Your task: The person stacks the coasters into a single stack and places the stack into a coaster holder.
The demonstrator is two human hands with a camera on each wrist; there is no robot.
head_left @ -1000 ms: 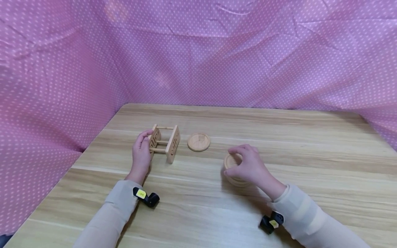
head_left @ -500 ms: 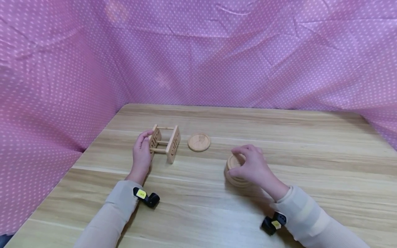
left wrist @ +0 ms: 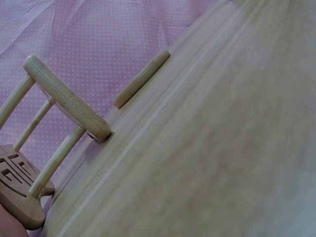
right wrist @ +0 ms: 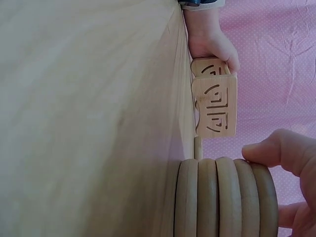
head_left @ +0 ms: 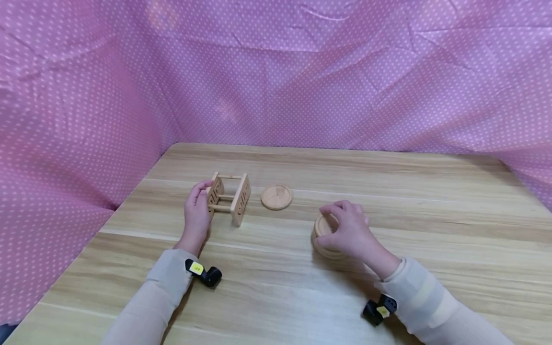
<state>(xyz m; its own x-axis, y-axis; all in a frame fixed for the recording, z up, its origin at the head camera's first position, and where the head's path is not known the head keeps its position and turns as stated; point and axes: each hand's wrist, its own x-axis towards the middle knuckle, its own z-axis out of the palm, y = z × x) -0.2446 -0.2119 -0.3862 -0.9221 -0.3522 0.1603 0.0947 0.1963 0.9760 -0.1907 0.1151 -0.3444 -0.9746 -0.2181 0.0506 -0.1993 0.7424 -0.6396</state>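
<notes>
My left hand (head_left: pixel 197 213) holds the near-left panel of a small wooden coaster rack (head_left: pixel 241 199), its fingers bent over the panel's edge. The rack stands on the table, two cut-out panels joined by thin rods. To its right a round wooden coaster (head_left: pixel 276 197) lies flat. My right hand (head_left: pixel 350 230) is over a stack of several wooden coasters (right wrist: pixel 208 200), thumb and fingers spread to either side of the top coaster (right wrist: pixel 265 197). In the right wrist view the thumb (right wrist: pixel 269 148) touches that coaster's edge. The far fingers are partly hidden behind the stack.
The wood-grain table (head_left: pixel 276 287) stretches out around both hands. Pink dotted cloth (head_left: pixel 276 86) hangs behind it and along the left side. A small black camera is strapped to each wrist.
My right hand and the coaster stack have shifted very slightly to the right. The left hand, the rack and the lone coaster stay where they were.
</notes>
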